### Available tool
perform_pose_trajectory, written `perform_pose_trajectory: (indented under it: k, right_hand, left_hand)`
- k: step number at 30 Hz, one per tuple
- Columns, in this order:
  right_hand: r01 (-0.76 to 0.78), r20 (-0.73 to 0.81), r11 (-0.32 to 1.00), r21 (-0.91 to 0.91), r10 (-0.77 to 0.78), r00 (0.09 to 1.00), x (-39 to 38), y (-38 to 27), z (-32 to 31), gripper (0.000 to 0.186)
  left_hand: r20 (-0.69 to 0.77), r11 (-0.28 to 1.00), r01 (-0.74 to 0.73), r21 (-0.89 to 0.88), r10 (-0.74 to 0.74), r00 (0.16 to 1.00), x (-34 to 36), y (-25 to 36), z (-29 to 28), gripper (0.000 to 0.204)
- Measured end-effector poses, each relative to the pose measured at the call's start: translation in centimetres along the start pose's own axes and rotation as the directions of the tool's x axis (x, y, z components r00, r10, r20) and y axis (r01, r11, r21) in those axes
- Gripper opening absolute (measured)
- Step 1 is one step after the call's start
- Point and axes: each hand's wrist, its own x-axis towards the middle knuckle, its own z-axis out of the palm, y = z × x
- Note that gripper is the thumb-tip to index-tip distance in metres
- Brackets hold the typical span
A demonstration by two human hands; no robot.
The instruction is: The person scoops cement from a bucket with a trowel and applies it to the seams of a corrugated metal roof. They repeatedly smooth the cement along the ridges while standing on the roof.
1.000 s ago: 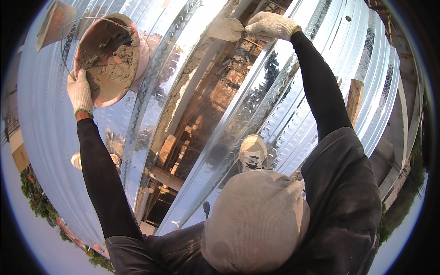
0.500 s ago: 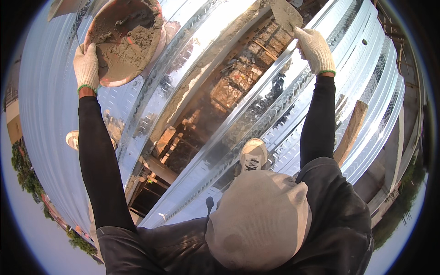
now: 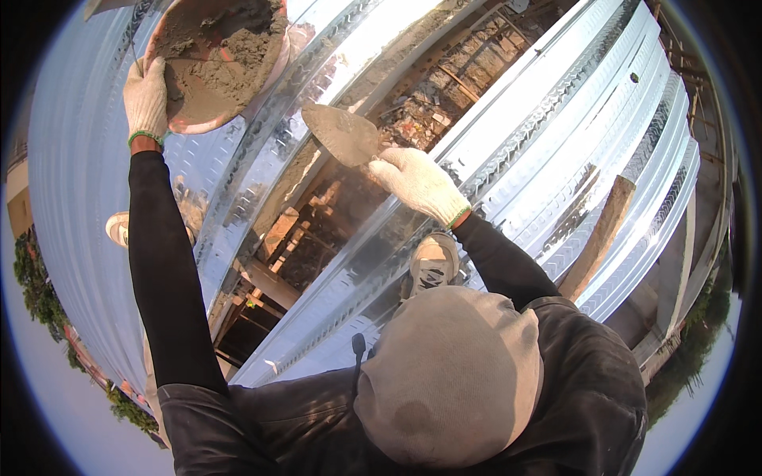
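Note:
My left hand [image 3: 146, 98], in a cream knit glove with a green cuff, grips the rim of a round reddish pan [image 3: 193, 127] at the upper left. Wet grey-brown mortar [image 3: 222, 67] lies inside it, heaped toward the far right side. In my gloved right hand [image 3: 419, 184] is a pointing trowel [image 3: 343, 133], its mortar-smeared blade aimed left over the long gap in the decking. The glove hides the trowel's handle. Blade and pan are apart.
Shiny ribbed metal decking [image 3: 556, 119] spreads on both sides of an open gap [image 3: 317, 230] showing timbers and rubble below. A wooden plank [image 3: 599, 238] lies on the right. My shoes [image 3: 433, 262] straddle the gap. Mortar edges its left side.
My right hand has swung left and nearer with the trowel, from the far right of the gap to its middle. The pan in my left hand has shifted slightly away.

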Motion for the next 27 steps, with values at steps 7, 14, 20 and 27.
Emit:
perform_pose_trajectory:
  k: [7, 14, 20, 27]
  right_hand:
    - [0.083, -0.368, 0.986, 0.146, -0.024, 0.930, -1.9, -2.0, -4.7, 0.043]
    - [0.308, -0.204, 0.584, -0.751, -0.649, 0.733, 1.9, -9.6, -13.0, 0.041]
    - [0.434, 0.070, 0.132, -0.891, -0.905, 0.420, 8.6, -8.9, -11.7, 0.021]
    - [0.580, 0.236, 0.432, -0.690, -0.624, 0.745, 7.8, -11.5, -14.0, 0.049]
  left_hand:
    - [0.112, 0.889, 0.072, -0.452, -0.023, 0.993, -2.0, 2.5, -0.2, 0.041]
    - [-0.018, 0.852, -0.429, -0.300, 0.444, 0.896, -6.0, 10.5, 2.3, 0.040]
    - [-0.173, 0.711, -0.683, -0.167, 0.661, 0.730, -9.6, 15.1, 5.4, 0.026]
    - [0.006, 0.896, -0.433, -0.097, 0.435, 0.900, -6.6, 14.9, 5.6, 0.050]
